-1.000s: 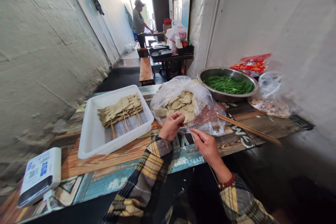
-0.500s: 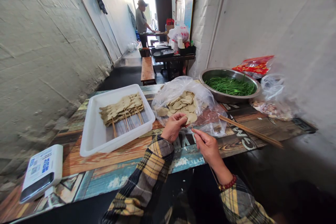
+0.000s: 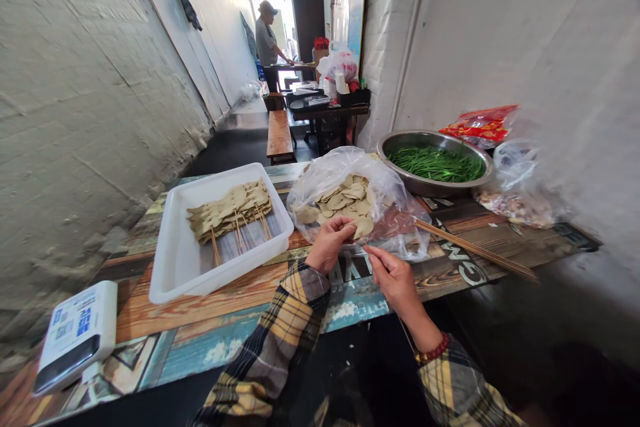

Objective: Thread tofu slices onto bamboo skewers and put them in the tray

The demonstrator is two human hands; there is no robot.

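Observation:
My left hand (image 3: 330, 243) pinches a thin beige slice (image 3: 363, 227) at the near edge of an opened plastic bag (image 3: 313, 190). Loose slices (image 3: 345, 197) of the same kind lie heaped in that bag. Just right of it, my right hand (image 3: 393, 273) is closed on a thin wooden skewer (image 3: 404, 330), whose shaft runs back under the wrist. The skewer's tip is close to the slice; whether it has pierced it I cannot tell. To the left, a white plastic tray (image 3: 180, 273) holds several skewers threaded with slices (image 3: 230, 210).
A bundle of bare skewers (image 3: 475, 250) lies at the right, partly on the bag. Behind it are a steel basin (image 3: 430, 183) of green chives, a red packet (image 3: 480, 125) and another clear bag (image 3: 517, 190). A white payment device (image 3: 75, 337) stands front left. A person (image 3: 267, 40) stands at a far table.
The view has shifted very slightly. Both hands keep almost the same pose, with the slice and skewer held close together.

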